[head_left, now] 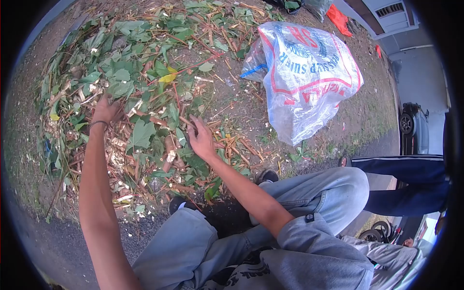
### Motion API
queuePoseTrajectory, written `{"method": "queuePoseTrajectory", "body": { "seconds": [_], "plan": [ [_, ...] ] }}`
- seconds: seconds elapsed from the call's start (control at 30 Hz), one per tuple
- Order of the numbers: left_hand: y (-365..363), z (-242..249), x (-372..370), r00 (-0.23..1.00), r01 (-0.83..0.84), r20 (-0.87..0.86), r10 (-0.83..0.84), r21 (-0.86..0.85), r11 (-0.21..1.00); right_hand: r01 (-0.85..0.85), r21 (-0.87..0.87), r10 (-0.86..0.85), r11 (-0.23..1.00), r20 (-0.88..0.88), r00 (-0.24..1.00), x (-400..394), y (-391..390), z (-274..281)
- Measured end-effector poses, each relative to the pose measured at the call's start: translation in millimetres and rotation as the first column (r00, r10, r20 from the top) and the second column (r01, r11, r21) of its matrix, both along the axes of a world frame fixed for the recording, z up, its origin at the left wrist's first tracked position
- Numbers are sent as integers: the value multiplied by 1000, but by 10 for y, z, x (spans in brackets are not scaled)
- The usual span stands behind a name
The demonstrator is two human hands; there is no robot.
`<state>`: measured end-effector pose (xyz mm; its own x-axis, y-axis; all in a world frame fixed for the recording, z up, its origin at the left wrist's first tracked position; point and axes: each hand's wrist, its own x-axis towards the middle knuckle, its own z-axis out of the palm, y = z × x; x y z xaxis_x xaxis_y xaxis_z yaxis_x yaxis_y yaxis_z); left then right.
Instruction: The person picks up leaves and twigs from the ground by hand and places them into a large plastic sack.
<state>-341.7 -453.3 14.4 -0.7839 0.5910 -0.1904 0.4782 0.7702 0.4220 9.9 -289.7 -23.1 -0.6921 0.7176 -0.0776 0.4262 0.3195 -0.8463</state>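
Note:
A wide heap of green leaves [142,133], cut stalks and pale wood chips lies on the ground. My left hand [107,111], with a dark band at the wrist, reaches into the left part of the heap. Leaves and chips hide its fingertips, and whether it holds anything is unclear. Over the heap's right part is my right hand [202,139], its fingers apart beside a short brown stick [185,121]. A yellow leaf [168,78] lies above and between the hands.
A white woven sack [309,72] with red and blue print lies right of the heap. Beyond it are an orange-red bag [339,20] and dark plastic. Another person's dark trousers [406,171] show at the right, near parked vehicles. My bent knees are close below.

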Motion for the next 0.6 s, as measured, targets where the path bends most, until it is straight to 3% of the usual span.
{"method": "queuePoseTrajectory", "body": {
  "seconds": [0.03, 0.1, 0.13, 0.17, 0.23, 0.27, 0.3, 0.37, 0.4, 0.43, 0.5, 0.6],
  "plan": [
    [-46, 44, 45, 1000, -6, 0, 6, -8, 1000, -10, 133, 12, 991, -13, 1000, 68, 111, 3],
    [-28, 415, 340, 953, -118, -298, 52, -208, 971, -6, 340, -7, 940, 38, 999, 204, 377, -74],
    [-159, 224, 254, 905, -162, -422, 50, -233, 959, 4, 415, -48, 910, 94, 994, 248, 498, -97],
    [-259, 146, 254, 904, -163, -425, 48, -239, 957, 5, 409, -47, 913, 91, 995, 296, 600, -125],
    [-508, 9, 318, 856, -221, -491, 161, -67, 973, -96, 389, -60, 916, 369, 927, 367, 696, -211],
    [-678, -145, 236, 942, -198, -282, 182, -32, 980, -118, 290, 2, 950, 370, 929, 359, 673, -302],
    [-731, -158, 325, 943, -197, -280, 179, -41, 979, -118, 282, 5, 952, 373, 928, 339, 595, -338],
    [-800, -183, 480, 989, -110, -90, 116, 71, 991, -72, 132, 28, 989, 310, 950, 223, 378, -410],
    [-788, -203, 486, 987, -111, -135, 91, -153, 982, 1, 68, -15, 998, 205, 979, 144, 238, -362],
    [-770, -225, 490, 987, -108, -136, 87, -156, 982, 4, 65, -17, 998, 205, 979, 90, 129, -304],
    [-594, -177, 624, 971, -174, -214, 106, -326, 929, 7, -37, 1, 999, 207, 978, 27, -49, -200],
    [-428, -79, 670, 974, -206, -168, 154, -359, 910, 4, -7, -3, 1000, 191, 982, -22, -196, -70]
  ]
}}
